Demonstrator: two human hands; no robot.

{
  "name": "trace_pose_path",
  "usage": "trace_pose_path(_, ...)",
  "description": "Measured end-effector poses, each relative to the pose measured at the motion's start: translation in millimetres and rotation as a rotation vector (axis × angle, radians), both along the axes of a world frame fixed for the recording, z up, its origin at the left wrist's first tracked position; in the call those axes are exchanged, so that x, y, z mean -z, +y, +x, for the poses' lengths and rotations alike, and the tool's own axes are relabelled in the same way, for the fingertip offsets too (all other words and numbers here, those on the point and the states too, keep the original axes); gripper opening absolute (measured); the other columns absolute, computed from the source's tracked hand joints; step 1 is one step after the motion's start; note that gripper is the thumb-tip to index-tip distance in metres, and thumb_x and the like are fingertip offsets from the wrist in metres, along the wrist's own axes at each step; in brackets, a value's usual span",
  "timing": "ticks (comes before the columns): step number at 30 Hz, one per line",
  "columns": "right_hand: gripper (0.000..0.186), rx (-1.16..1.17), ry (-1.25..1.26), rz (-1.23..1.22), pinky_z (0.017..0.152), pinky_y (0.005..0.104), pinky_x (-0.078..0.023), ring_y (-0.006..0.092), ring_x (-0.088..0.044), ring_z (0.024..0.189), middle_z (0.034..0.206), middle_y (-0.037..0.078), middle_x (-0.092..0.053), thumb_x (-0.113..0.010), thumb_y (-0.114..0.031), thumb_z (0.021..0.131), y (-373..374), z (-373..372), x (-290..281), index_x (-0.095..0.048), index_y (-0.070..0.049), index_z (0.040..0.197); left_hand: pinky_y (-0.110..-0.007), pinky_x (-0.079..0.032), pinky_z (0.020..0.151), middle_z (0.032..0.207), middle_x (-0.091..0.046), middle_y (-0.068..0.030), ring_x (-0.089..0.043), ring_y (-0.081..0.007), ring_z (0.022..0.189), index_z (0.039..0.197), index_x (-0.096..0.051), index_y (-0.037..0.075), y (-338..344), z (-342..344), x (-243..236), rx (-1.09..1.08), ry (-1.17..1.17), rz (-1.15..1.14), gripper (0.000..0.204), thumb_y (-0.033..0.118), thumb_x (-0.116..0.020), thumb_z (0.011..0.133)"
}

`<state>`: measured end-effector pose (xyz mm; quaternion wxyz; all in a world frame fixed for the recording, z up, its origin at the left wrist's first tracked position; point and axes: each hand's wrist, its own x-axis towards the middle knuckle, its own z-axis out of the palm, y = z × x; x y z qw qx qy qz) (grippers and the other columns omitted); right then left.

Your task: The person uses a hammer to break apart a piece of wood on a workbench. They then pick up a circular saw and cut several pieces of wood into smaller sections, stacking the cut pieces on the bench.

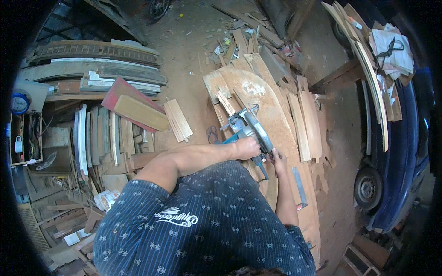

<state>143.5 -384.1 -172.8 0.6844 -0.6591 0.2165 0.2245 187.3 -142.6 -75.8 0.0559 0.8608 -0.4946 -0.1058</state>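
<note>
A teal circular saw (pixel 246 133) with a silver base and round blade guard sits on a large brown board (pixel 276 110) before me. My left hand (pixel 248 148) is wrapped round its handle, the forearm crossing from the left. My right hand (pixel 278 162) is at the near right end of the saw, close to the guard. Its fingers are bent together there; what lies between them is too small to tell. Under the saw's far end, a narrow light wood strip (pixel 225 102) sticks out. The blade itself is hidden by the guard.
A flat metal square (pixel 299 186) lies right of my right forearm. Long planks (pixel 309 124) rest along the board's right side. Left are a red panel (pixel 131 103), a short pale board (pixel 177 120) and stacked timber (pixel 106 69). A blue vehicle (pixel 405 152) stands far right.
</note>
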Motion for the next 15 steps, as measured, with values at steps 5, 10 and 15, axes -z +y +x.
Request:
trace_pose_path(5, 0.036, -0.058, -0.360, -0.403, 0.056, 0.0265, -0.046, 0.0100, -0.057, 0.062, 0.073, 0.001, -0.062, -0.060, -0.036, 0.104, -2, -34, 18, -0.068, -0.002, 0.096, -0.040, -0.058, 0.065, 0.078, -0.074, -0.0110, -0.074, -0.0276, 0.075, 0.075, -0.076, 0.008, 0, 0, -3, 0.000, 0.012, 0.008, 0.016, 0.018, -0.064, 0.080)
trace_pose_path(10, 0.045, 0.162, 0.241, 0.522, 0.047, 0.0271, -0.036, 0.0110, -0.043, 0.050, 0.062, -0.001, -0.048, -0.043, -0.040, 0.108, -1, -24, 13, -0.052, -0.012, 0.074, -0.041, -0.058, 0.066, 0.078, -0.074, -0.0114, -0.074, -0.0281, 0.076, 0.075, -0.076, 0.008, 2, 0, -3, -0.009, 0.014, -0.029, 0.014, 0.017, -0.065, 0.079)
trace_pose_path(15, 0.042, 0.359, 0.405, 0.795, 0.049, 0.0290, -0.037, 0.0162, -0.044, 0.050, 0.060, 0.001, -0.047, -0.041, -0.040, 0.108, 1, -20, 15, -0.052, -0.012, 0.078, -0.041, -0.058, 0.067, 0.078, -0.073, -0.0113, -0.074, -0.0282, 0.076, 0.075, -0.074, 0.008, 2, 2, -14, -0.008, 0.024, -0.011, 0.014, 0.016, -0.064, 0.080)
